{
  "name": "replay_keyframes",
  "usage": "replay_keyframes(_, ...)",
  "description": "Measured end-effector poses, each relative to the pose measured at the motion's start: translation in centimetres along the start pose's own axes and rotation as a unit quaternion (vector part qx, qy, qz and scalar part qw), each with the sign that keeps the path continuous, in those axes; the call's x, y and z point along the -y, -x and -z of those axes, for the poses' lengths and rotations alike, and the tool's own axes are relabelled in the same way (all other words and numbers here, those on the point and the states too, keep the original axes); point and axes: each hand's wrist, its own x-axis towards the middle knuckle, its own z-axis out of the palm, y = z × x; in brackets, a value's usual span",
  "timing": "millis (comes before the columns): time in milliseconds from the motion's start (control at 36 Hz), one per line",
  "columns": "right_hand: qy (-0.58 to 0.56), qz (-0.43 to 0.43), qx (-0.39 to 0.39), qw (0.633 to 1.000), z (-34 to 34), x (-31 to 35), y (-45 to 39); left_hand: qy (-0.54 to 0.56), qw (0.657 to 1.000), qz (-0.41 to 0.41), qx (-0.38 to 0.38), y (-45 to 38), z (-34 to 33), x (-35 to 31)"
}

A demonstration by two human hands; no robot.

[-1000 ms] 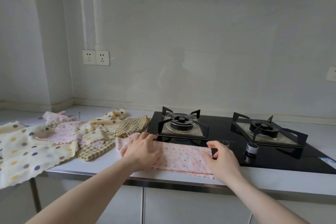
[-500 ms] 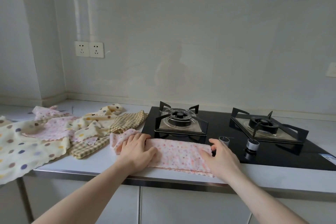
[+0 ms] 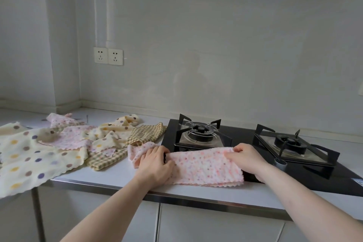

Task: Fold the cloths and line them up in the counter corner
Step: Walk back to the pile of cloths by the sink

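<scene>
Pink-speckled and fluffy, a soft microfibre cloth (image 3: 204, 165) lies between the two hands at the front edge of the pale desk (image 3: 117, 177), its right part overlapping the black glass gas hob (image 3: 245, 143). The left hand (image 3: 155, 163) curls its fingers over the cloth's left part, where a bunched end pokes out beyond the knuckles. The right hand (image 3: 247, 158) pinches the cloth's far right corner between thumb and fingers and lifts it a little off the hob. The cloth appears already doubled into a long band, since two scalloped edges run together along its near side; judging from the grip, the next fold would bring one end over the other.

Well to the left of the left hand sits the unfolded heap: a yellow checked cloth (image 3: 145, 135) nearest, a cream cloth with small dark dots (image 3: 115, 133) crumpled over it, a pale pink patterned cloth (image 3: 72, 135) further out, and a large cream cloth with coloured polka dots (image 3: 29, 159) hanging over the desk's edge. Nothing folded stands in the counter corner (image 3: 82, 108) beyond that heap, so the task looks barely begun: one cloth partly folded, at least four untouched, and the lining-up still to do.
</scene>
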Motion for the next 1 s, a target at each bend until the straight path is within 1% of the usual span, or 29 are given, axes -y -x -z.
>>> replay_keyframes(139, -0.049, -0.003, 0.002, 0.999, -0.2, 2.2, -0.5, 0.032, 0.999, 0.004, -0.013, -0.2, 0.0, 0.4)
replay_keyframes(278, -0.087, 0.009, 0.034, 0.996, -1.5, 4.6, -0.6, 0.07, 0.997, 0.006, -0.024, -0.3, 0.3, 0.5)
replay_keyframes(361, -0.106, 0.023, 0.051, 0.993, -3.1, 5.7, -0.2, 0.105, 0.994, 0.021, -0.036, -0.2, 0.6, 0.4)
replay_keyframes(444, -0.108, 0.047, 0.039, 0.992, -5.3, 6.6, 0.1, 0.143, 0.988, 0.045, -0.043, -0.2, 0.7, 0.5)
replay_keyframes(528, -0.099, 0.068, 0.033, 0.992, -7.4, 7.4, 0.5, 0.165, 0.984, 0.048, -0.048, -0.2, 0.8, 0.7)
replay_keyframes(611, -0.093, 0.088, 0.041, 0.991, -9.0, 8.0, 0.8, 0.161, 0.985, 0.046, -0.053, -0.4, 0.8, 0.9)
replay_keyframes(722, -0.097, 0.088, 0.056, 0.99, -10.5, 8.5, 1.2, 0.162, 0.984, 0.042, -0.064, -0.7, 0.5, 1.0)
replay_keyframes(833, -0.153, 0.076, 0.103, 0.98, -10.7, 8.8, 1.9, 0.159, 0.984, 0.036, -0.075, -0.8, 0.4, 1.2)
replay_keyframes(889, -0.167, 0.084, 0.093, 0.978, -10.3, 8.5, 1.9, 0.156, 0.984, 0.035, -0.075, -0.8, 0.3, 1.3)
replay_keyframes(944, -0.183, 0.101, 0.062, 0.976, -9.8, 7.8, 1.6, 0.152, 0.985, 0.038, -0.074, -1.0, 0.3, 1.2)
replay_keyframes(1000, -0.154, 0.128, -0.012, 0.98, -9.3, 6.7, 1.0, 0.152, 0.985, 0.038, -0.074, -1.0, 0.4, 1.1)
